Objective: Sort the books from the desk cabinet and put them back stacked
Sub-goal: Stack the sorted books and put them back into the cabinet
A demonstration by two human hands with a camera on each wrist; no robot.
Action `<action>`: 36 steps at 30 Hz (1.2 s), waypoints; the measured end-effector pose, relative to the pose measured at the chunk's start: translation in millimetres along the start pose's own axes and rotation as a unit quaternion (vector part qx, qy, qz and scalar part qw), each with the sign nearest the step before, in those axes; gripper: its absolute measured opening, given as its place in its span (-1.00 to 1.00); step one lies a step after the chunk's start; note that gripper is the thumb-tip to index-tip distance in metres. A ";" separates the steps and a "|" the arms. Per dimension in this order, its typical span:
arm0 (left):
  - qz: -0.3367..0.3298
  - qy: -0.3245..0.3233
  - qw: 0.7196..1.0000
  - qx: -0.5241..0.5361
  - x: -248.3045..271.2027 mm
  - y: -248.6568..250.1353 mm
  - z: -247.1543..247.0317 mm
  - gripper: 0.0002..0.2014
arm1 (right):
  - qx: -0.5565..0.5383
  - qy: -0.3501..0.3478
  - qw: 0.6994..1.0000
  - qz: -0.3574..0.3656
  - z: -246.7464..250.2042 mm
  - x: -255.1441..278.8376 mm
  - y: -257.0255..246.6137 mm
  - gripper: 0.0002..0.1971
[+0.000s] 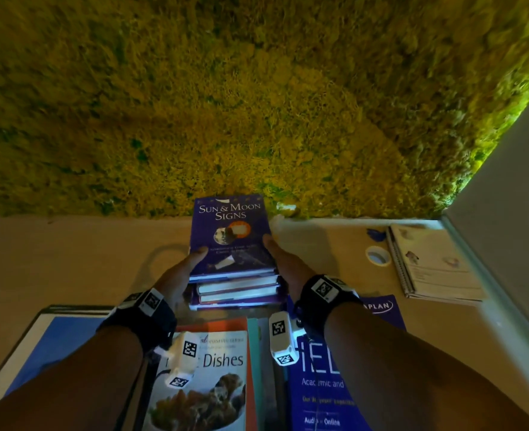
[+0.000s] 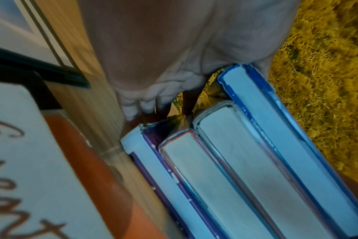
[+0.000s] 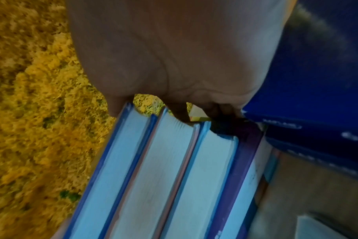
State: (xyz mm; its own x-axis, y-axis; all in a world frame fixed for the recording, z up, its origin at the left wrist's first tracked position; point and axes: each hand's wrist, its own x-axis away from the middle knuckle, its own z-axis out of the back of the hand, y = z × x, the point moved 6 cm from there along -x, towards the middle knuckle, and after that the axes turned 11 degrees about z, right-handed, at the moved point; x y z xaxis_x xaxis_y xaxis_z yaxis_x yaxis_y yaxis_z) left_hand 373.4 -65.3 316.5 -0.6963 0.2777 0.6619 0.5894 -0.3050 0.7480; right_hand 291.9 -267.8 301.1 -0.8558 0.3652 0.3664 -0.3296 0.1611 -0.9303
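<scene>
A stack of several books [image 1: 235,284] sits at the middle of the desk, topped by the purple "Sun & Moon Signs" book [image 1: 230,225]. My left hand [image 1: 188,265] grips the stack's left side, thumb on the top cover. On the right side my right hand [image 1: 277,251] grips it the same way. In the left wrist view the left hand [image 2: 153,67] has its fingers curled down past the page edges of the stack [image 2: 235,169]. The right wrist view shows the right hand [image 3: 174,56] clasping the stack [image 3: 164,169]. Whether the stack rests on the desk I cannot tell.
Close to me lie a "Dishes" cookbook [image 1: 216,387], a blue Kaplan book [image 1: 328,393] and a blue binder [image 1: 55,340]. A spiral notebook [image 1: 434,265] and a tape roll [image 1: 378,256] lie at the right. A mossy green wall [image 1: 257,104] rises behind the tan desk [image 1: 70,259].
</scene>
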 end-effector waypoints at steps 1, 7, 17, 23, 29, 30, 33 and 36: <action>0.003 -0.015 1.000 0.010 -2.1 -0.3 0.6 -0.86 | -0.001 -0.017 1.000 0.018 -5.1 -1.9 -1.9 -0.50; -0.006 -0.034 0.998 0.062 3.6 3.0 -1.4 -0.70 | -0.042 -0.019 0.996 0.081 -14.8 -9.0 1.4 -0.57; -0.025 -0.017 0.994 0.108 7.7 -3.3 12.5 -0.72 | -0.061 -0.008 0.985 0.163 -20.6 -15.4 -16.4 -0.41; -0.105 -0.037 0.989 0.102 44.2 17.1 11.2 -0.77 | -0.089 -0.019 0.974 0.209 -15.9 26.0 -47.3 -0.60; -0.123 -0.107 0.982 0.092 93.4 -0.6 -26.9 -0.74 | -0.104 0.014 0.972 0.212 25.7 96.7 -47.2 -0.49; -0.117 -0.110 0.982 0.096 99.7 -7.5 -34.6 -0.73 | -0.100 0.021 0.973 0.206 34.6 109.8 -44.5 -0.40; -0.102 -0.146 0.979 0.100 117.9 -28.3 -62.5 -0.69 | -0.096 0.037 0.974 0.202 59.5 154.8 -31.1 -0.47; -0.087 -0.188 0.975 0.077 142.5 -51.9 -90.5 -0.78 | -0.121 0.056 0.971 0.198 83.7 203.5 -8.3 -0.58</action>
State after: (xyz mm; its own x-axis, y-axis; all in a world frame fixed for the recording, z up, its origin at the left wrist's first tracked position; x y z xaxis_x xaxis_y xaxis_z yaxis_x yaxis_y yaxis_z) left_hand 206.5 -92.3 367.5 -0.6090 0.6364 0.4733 0.5504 -0.0905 0.8300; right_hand 87.2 -271.6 382.0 -0.8435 0.5371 -0.0061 0.1311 0.1948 -0.9720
